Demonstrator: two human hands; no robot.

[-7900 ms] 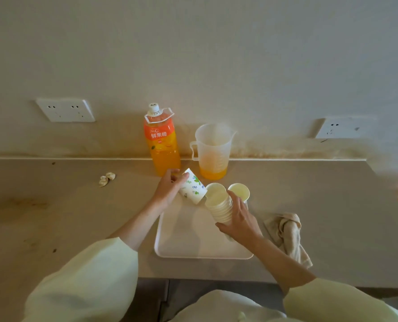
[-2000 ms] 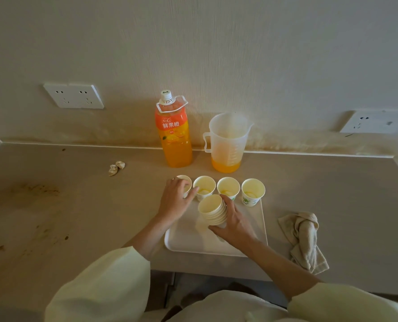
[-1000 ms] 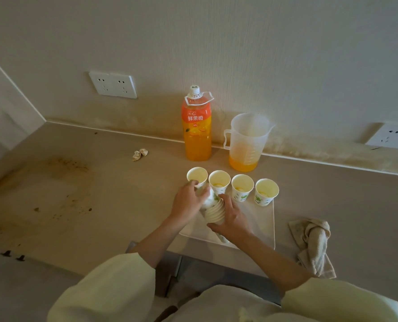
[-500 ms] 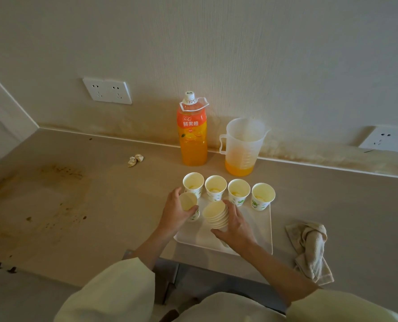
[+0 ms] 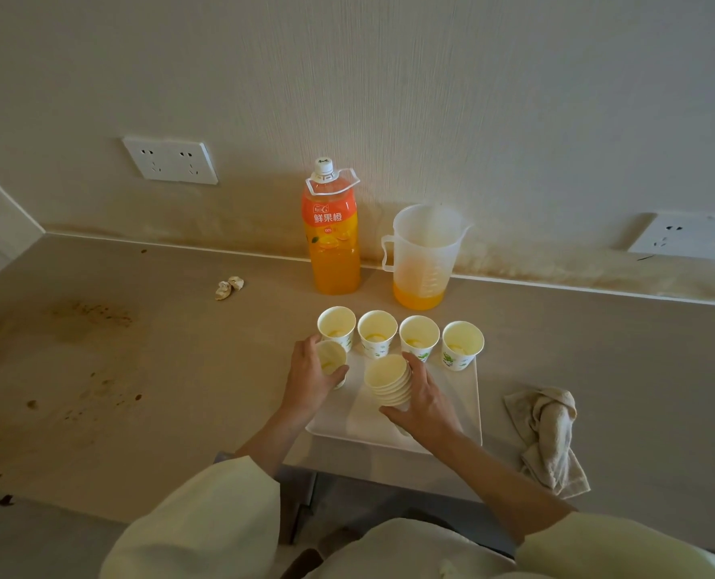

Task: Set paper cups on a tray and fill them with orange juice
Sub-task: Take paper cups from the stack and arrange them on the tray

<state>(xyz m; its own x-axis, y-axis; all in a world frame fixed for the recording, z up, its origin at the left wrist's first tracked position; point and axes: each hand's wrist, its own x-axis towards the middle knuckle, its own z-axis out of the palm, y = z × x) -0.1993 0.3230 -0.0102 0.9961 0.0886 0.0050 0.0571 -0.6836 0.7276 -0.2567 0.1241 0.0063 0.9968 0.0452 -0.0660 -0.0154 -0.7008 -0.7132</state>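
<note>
My left hand is gripping one paper cup at the white tray's left edge, perhaps resting on it, before four standing cups; my right hand is clasping the cup stack over it.

I see pale textured wall behind beige tabletop. On wall at left, double socket; at far right, second socket. Along wall foot, yellowish staining. Tabletop's left part carries brown stains. Light dim, warm.

Four upright cups line tray
</note>
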